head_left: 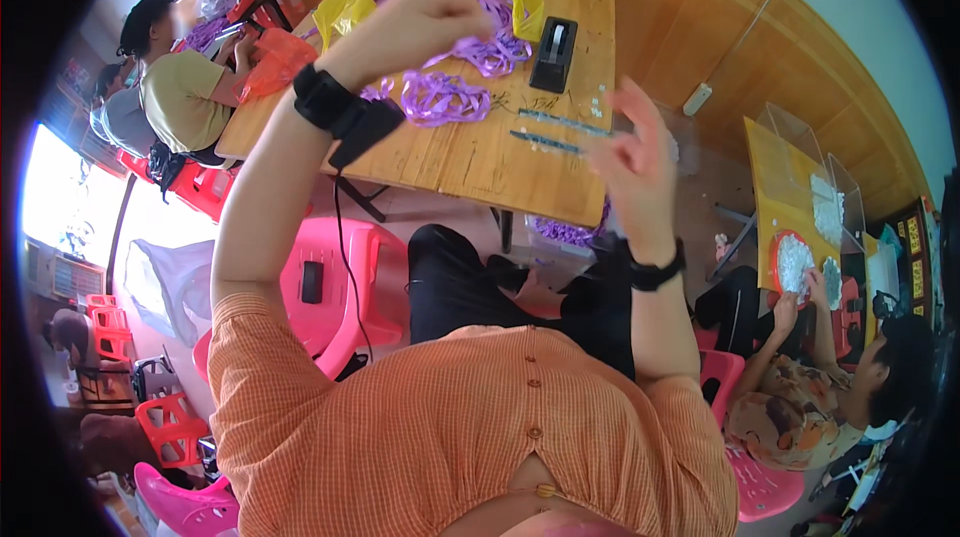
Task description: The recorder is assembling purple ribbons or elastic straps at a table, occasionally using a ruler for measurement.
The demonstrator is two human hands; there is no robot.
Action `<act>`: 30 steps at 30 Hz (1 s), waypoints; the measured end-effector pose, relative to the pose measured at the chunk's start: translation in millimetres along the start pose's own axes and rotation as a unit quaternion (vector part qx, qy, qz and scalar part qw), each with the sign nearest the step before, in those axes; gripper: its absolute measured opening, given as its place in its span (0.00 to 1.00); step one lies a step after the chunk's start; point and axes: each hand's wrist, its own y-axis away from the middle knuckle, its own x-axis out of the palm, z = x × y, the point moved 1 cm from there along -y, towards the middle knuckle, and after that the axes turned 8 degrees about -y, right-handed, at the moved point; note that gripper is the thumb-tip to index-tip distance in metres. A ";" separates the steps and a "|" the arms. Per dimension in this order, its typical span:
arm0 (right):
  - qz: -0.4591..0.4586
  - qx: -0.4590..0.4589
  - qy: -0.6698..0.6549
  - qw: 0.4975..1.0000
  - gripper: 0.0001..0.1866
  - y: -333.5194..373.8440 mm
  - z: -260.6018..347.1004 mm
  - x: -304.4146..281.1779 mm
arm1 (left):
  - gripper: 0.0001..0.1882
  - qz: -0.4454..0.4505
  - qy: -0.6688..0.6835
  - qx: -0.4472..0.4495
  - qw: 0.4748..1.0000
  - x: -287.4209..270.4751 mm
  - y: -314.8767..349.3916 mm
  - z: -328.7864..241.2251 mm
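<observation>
Orange checked shirt (430,417) nearest; beyond, a wooden bench (480,162). Purple ribbon coil (440,109), longer left to right, lies bodyward of the curled left hand (450,19), the nearer one. Blurred right hand (640,162) bends beside dark strips (550,143). Cannot tell whether either grips anything.

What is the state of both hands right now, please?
Left hand: blurred, so its grip cannot be told.
Right hand: partly curled; any hold cannot be told.
</observation>
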 end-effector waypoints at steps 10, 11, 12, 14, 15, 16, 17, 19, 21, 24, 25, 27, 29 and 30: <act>-0.057 0.080 -0.040 0.994 0.14 5.7 -53.6 -31.7 | 0.16 0.249 0.011 0.069 0.966 51.0 49.0 52.6; -0.101 0.095 -0.041 0.990 0.14 13.3 -53.7 -48.3 | 0.14 0.236 0.074 0.041 0.968 50.7 52.5 66.4; -0.105 0.096 -0.038 0.989 0.14 21.0 -52.7 -61.7 | 0.13 0.222 0.136 0.012 0.965 52.7 53.9 79.0; -0.104 0.163 -0.038 0.980 0.14 35.2 -53.5 -87.5 | 0.11 0.219 0.195 0.002 0.956 61.0 59.2 74.8; -0.104 0.172 -0.023 0.979 0.15 42.2 -61.0 -99.9 | 0.11 0.210 0.236 0.029 0.948 68.9 59.9 74.5; -0.111 0.170 -0.019 0.979 0.15 47.3 -62.9 -105.6 | 0.12 0.201 0.277 0.056 0.938 75.4 59.5 69.2; -0.111 0.193 0.000 0.975 0.16 52.2 -63.8 -111.2 | 0.13 0.211 0.277 0.068 0.935 81.6 58.2 63.4; -0.092 0.192 0.097 0.972 0.25 60.8 -55.0 -112.7 | 0.13 0.211 0.286 0.058 0.933 98.2 56.6 46.6; -0.062 0.161 0.136 0.975 0.27 60.3 -37.2 -91.1 | 0.14 0.217 0.305 0.031 0.927 117.3 52.9 30.2; 0.022 0.132 0.109 0.985 0.31 59.3 -18.9 -54.2 | 0.15 0.251 0.293 0.045 0.922 141.1 45.6 2.4; 0.075 0.131 0.044 0.987 0.32 58.1 -12.5 -47.1 | 0.14 0.266 0.288 0.064 0.918 143.4 46.1 -8.4; 0.075 0.182 -0.041 0.980 0.31 50.0 3.4 -43.9 | 0.13 0.272 0.257 0.069 0.925 147.6 47.6 -24.0; 0.080 0.241 -0.101 0.962 0.24 45.0 7.2 -52.2 | 0.11 0.251 0.201 0.086 0.943 150.0 49.7 -38.3; 0.076 0.240 -0.100 0.963 0.24 46.1 7.0 -61.0 | 0.11 0.255 0.202 0.088 0.942 154.2 49.9 -38.4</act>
